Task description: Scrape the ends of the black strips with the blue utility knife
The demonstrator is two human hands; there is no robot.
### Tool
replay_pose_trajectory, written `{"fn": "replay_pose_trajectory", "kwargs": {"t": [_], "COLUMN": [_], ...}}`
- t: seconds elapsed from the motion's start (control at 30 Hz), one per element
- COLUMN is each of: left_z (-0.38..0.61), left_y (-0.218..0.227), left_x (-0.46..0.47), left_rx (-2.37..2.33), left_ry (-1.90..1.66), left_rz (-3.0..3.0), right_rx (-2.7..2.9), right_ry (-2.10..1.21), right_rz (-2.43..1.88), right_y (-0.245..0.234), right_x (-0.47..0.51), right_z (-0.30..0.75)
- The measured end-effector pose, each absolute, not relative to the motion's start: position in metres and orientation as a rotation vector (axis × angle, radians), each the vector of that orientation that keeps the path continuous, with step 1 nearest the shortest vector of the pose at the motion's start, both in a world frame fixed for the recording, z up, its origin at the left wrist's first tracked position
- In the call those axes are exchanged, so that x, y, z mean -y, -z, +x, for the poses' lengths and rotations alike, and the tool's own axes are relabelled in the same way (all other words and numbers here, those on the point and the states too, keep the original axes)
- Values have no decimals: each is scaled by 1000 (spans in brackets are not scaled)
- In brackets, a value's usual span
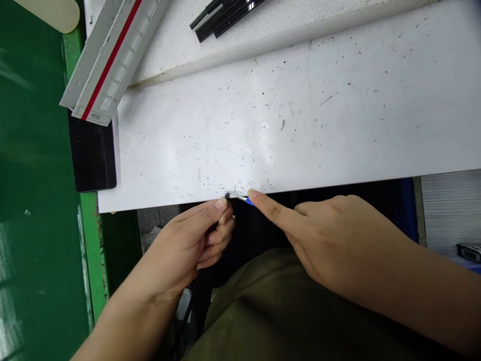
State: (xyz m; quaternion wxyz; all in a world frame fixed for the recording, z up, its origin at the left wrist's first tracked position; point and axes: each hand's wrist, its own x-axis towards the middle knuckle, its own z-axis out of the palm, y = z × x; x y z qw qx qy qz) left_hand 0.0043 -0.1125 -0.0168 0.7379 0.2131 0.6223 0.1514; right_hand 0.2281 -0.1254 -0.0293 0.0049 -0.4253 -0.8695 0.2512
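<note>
My left hand (210, 228) is closed at the front edge of the white work surface, pinching a thin black strip (227, 195). Only the strip's small dark tip shows past the thumb; a thin black length hangs below the hand, seemingly the same piece. My right hand (319, 225) is wrapped round a small blue-handled tool (248, 200), index finger stretched along it. The tool's thin, pale metal end points left at the strip's tip, very close to it; I cannot tell whether they touch. Most of the handle is hidden by the hand.
Tiny dark shavings dot the white work surface (225, 145), thickest by my hands. Behind lies a white foam slab (263, 42) bearing several glossy black strips (225, 17). At left are a pale box with a red stripe (112, 60) and a black phone-like object (93, 155).
</note>
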Motion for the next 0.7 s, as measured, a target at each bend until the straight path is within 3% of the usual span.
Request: {"fn": "replay_pose_trajectory", "kwargs": {"t": [0.13, 0.7], "left_z": [2, -2], "left_y": [19, 22], "left_x": [113, 112], "left_rx": [-1365, -1358], "left_ry": [-320, -299], "left_rz": [471, 542], "right_rx": [2649, 2626], "right_ry": [-943, -1083], "right_rz": [-1328, -1293], "right_y": [28, 20], "right_x": [124, 114], "right_z": [229, 232]}}
